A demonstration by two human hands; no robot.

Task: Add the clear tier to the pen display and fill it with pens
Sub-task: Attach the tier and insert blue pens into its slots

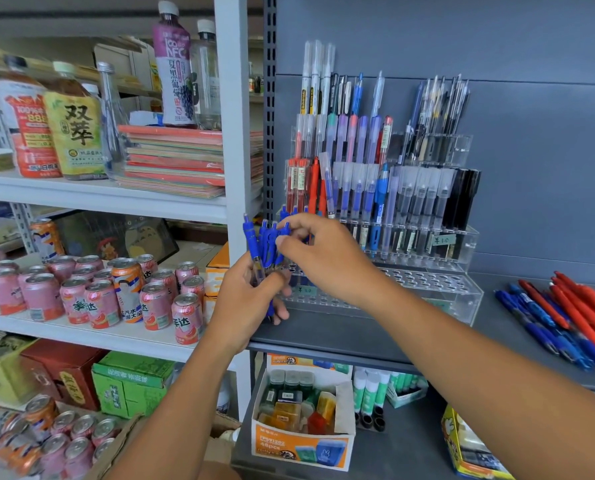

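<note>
A tiered clear pen display (386,188) stands on the grey shelf, its upper rows full of pens. In front of it sits the clear tier (427,285), its rows of holes mostly bare on the right. My left hand (251,299) grips a bundle of blue pens (264,240) upright at the tier's left end. My right hand (323,254) reaches over and pinches the top of one of those blue pens. More blue and red pens (566,320) lie loose on the shelf at the right.
A white shelf post (233,133) rises just left of the hands. Pink and orange drink cans (98,292) crowd the left shelf. An orange box of erasers (299,420) and glue sticks (372,393) sit on the shelf below.
</note>
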